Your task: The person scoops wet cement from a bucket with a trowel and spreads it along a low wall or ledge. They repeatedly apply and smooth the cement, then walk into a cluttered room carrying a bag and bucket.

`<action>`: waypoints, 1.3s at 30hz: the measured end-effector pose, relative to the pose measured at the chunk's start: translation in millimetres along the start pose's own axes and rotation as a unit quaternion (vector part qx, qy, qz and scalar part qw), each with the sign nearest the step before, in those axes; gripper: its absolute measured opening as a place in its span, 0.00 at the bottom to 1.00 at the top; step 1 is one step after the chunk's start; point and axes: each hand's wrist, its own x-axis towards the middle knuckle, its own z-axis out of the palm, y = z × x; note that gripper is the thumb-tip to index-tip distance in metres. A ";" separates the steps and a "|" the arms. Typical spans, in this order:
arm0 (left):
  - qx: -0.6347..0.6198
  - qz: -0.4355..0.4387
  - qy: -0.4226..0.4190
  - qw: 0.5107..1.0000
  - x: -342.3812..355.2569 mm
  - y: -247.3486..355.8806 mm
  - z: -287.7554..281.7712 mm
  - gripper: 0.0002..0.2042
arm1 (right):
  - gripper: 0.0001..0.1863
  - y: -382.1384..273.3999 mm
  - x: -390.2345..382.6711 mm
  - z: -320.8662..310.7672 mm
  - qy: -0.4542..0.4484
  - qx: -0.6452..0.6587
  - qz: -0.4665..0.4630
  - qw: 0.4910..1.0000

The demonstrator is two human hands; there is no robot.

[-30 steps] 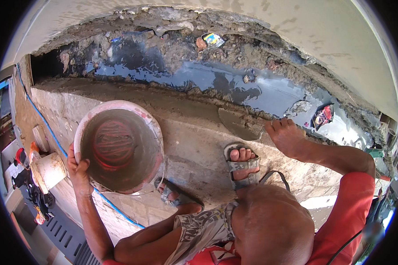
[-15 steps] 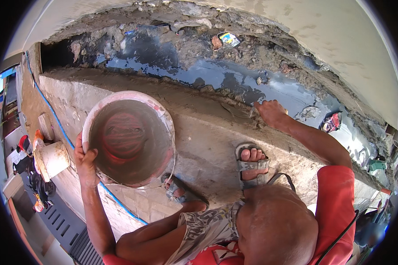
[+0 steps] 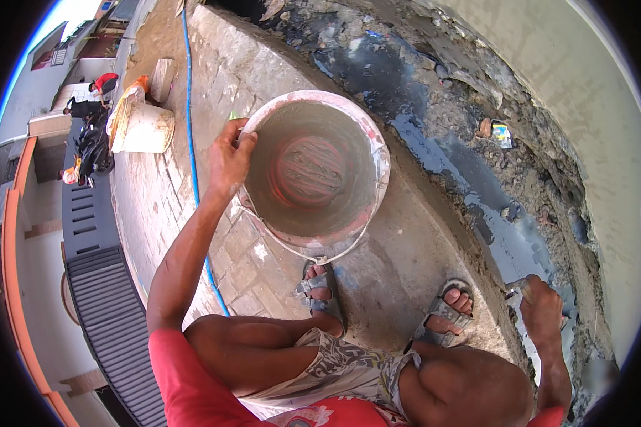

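Observation:
A round bucket (image 3: 377, 153) with a pale, mortar-smeared rim and a reddish inside tilts toward me. Grey wet mortar (image 3: 310, 171) coats its inner wall and bottom. My left hand (image 3: 229, 158) is closed on the bucket's left rim, thumb over the edge. The wire handle (image 3: 292, 249) hangs down along the near side. At the lower right, over the ditch's edge, my right hand (image 3: 541, 309) is closed round a small trowel (image 3: 516, 286). Its metal neck shows beside the fingers and the handle end pokes out behind; most of the blade is hidden or hard to make out.
A ditch with dark water (image 3: 491, 192) and rubble runs along a pale wall (image 3: 548, 64). A concrete ledge (image 3: 434, 192) borders it, with my sandalled feet beside. A blue hose (image 3: 192, 128) crosses the paving. A white bucket (image 3: 146, 128) and people (image 3: 103, 85) are at the far left.
The view has swung, so the bucket appears farther right and more of the street shows. My right hand with the trowel has moved from the ledge's edge nearer to me, along the ditch.

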 end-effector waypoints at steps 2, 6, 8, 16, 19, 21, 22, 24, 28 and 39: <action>-0.011 -0.041 -0.010 0.999 7.0 -20.2 -7.6 0.16 | 0.21 -4.7 10.1 -0.2 0.013 0.055 0.040 0.998; -0.048 -0.096 0.001 0.994 7.2 -62.5 -10.8 0.20 | 0.20 -26.9 28.6 14.0 0.019 0.114 -0.012 0.993; -0.087 -0.112 0.024 0.990 0.6 -77.1 -11.2 0.22 | 0.20 -38.0 32.4 20.0 -0.005 0.133 -0.008 0.991; 0.246 0.318 -0.106 0.910 -113.0 -46.8 -52.4 0.19 | 0.14 -44.9 44.6 31.5 -0.025 0.285 0.018 0.958; 0.262 0.372 -0.220 0.863 -150.7 -45.0 -20.6 0.17 | 0.14 -44.3 50.1 34.9 -0.056 0.311 0.049 0.948; 0.288 0.402 -0.216 0.842 -151.4 -48.5 -12.9 0.13 | 0.15 -46.6 54.1 37.1 -0.077 0.309 0.057 0.946; 0.309 0.432 -0.223 0.818 -148.5 -48.8 -14.1 0.12 | 0.14 -48.7 55.6 38.5 -0.084 0.309 0.056 0.946; 0.287 0.461 -0.186 0.819 -140.9 -43.4 -20.0 0.12 | 0.15 -53.1 58.8 41.3 -0.100 0.305 0.052 0.946; -0.024 0.276 -0.080 0.958 -110.0 -20.6 -35.3 0.19 | 0.16 -60.9 60.6 46.8 -0.069 0.309 0.048 0.947; -0.087 -0.199 -0.160 0.963 16.6 -99.2 -48.8 0.25 | 0.17 -69.5 46.7 28.7 -0.132 0.412 0.078 0.898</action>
